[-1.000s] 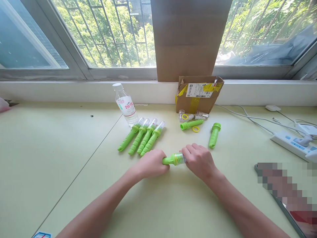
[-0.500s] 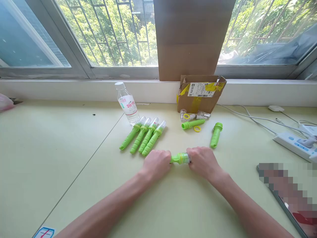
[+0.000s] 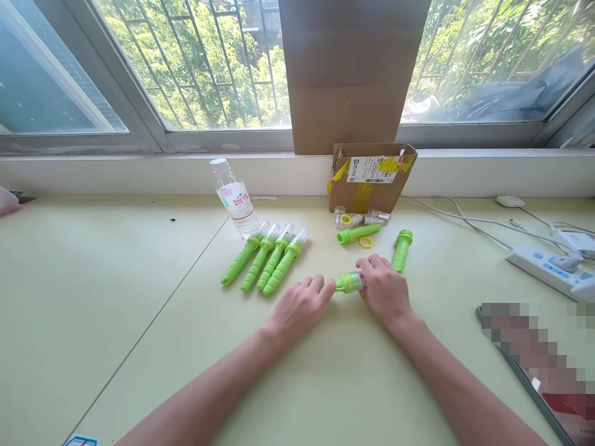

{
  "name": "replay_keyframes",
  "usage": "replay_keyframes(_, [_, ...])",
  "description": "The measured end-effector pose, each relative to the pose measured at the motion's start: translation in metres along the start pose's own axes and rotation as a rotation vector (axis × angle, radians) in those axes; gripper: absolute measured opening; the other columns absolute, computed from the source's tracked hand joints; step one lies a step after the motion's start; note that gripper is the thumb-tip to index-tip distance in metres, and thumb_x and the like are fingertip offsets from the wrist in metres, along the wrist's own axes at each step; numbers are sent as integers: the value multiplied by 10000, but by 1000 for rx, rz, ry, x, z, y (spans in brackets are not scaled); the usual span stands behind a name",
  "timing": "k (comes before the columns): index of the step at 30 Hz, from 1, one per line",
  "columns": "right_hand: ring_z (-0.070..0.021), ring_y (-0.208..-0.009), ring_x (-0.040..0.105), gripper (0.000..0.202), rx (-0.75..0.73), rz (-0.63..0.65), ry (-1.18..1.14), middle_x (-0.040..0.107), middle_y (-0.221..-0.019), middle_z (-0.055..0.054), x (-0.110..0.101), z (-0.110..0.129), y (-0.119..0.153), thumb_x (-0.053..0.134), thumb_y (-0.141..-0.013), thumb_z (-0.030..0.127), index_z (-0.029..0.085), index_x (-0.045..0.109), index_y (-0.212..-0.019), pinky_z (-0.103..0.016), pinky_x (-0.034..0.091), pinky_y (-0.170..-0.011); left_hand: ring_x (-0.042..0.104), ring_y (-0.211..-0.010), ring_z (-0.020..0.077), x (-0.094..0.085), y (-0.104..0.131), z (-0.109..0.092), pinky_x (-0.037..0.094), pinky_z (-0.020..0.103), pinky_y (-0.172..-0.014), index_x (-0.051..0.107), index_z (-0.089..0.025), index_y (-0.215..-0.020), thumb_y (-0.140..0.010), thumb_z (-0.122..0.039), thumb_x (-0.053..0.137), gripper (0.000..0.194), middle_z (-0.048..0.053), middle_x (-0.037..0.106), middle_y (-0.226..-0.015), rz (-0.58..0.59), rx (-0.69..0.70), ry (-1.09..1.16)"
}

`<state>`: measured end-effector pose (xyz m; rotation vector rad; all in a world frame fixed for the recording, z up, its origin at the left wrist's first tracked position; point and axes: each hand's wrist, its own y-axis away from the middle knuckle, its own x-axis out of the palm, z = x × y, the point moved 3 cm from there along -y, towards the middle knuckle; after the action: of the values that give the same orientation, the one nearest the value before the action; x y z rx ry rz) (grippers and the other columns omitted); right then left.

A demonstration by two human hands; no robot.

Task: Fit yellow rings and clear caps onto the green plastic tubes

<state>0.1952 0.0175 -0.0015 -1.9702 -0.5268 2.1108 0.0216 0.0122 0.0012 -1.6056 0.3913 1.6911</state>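
Note:
A green plastic tube with a clear cap (image 3: pixel 349 282) is held low over the table between both hands. My left hand (image 3: pixel 301 306) covers its green handle end. My right hand (image 3: pixel 385 291) grips the clear cap end. Left of them, several finished green tubes with clear caps (image 3: pixel 264 257) lie side by side. A bare green handle (image 3: pixel 401 250) lies just beyond my right hand. Another green handle (image 3: pixel 357 233), yellow rings (image 3: pixel 366 242) and clear caps (image 3: pixel 367 218) lie in front of a small cardboard box (image 3: pixel 372 179).
A water bottle (image 3: pixel 235 197) stands behind the row of tubes. A white power strip (image 3: pixel 548 265) and cables lie at the right. A blurred flat device (image 3: pixel 543 371) sits at the lower right. A tall cardboard sheet (image 3: pixel 348 74) leans on the window.
Both hands have carried the tube farther from me and slightly to the right. My left hand has loosened from a fist around the handle to a flatter grip.

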Motion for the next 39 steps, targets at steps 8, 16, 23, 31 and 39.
replay_keyframes(8, [-267,-974,519,518,43,-174,-32,500,-1145,-146,3,-1,0,479,-740,27,158,469,-1241,-365,457,-742,545,-751,163,0,1,3,324,282,-540,534,-189,-889,-942,-148,385,164,38,585,-851,-50,-79,41])
replay_keyframes(16, [-244,-920,562,437,70,-130,-122,506,-1112,-136,10,-3,-1,507,-801,94,164,468,-1230,-349,476,-725,575,-807,192,0,-2,13,381,285,-613,579,-164,-849,-921,-267,468,167,63,612,-844,-40,-245,6])
replay_keyframes(23, [-211,-893,573,330,46,-63,-120,530,-1112,-120,14,-1,1,497,-851,134,167,524,-1178,-329,446,-746,588,-804,211,2,-2,18,390,287,-599,602,-159,-963,-929,-300,440,218,75,610,-845,-13,-347,-31])
replay_keyframes(31, [-228,-950,549,276,41,-54,-111,539,-1089,-110,15,2,2,505,-863,170,169,579,-1129,-343,418,-784,598,-813,229,7,-3,26,392,280,-581,542,-180,-1233,-937,-241,375,346,91,601,-892,-13,-421,-110])
replay_keyframes(39, [-282,-1063,493,230,137,-236,-42,554,-1114,-141,9,0,2,521,-854,229,165,656,-1029,-442,352,-921,595,-774,212,13,-2,28,371,273,-538,574,-188,-1199,-914,-219,428,322,85,593,-915,-105,-412,-172])
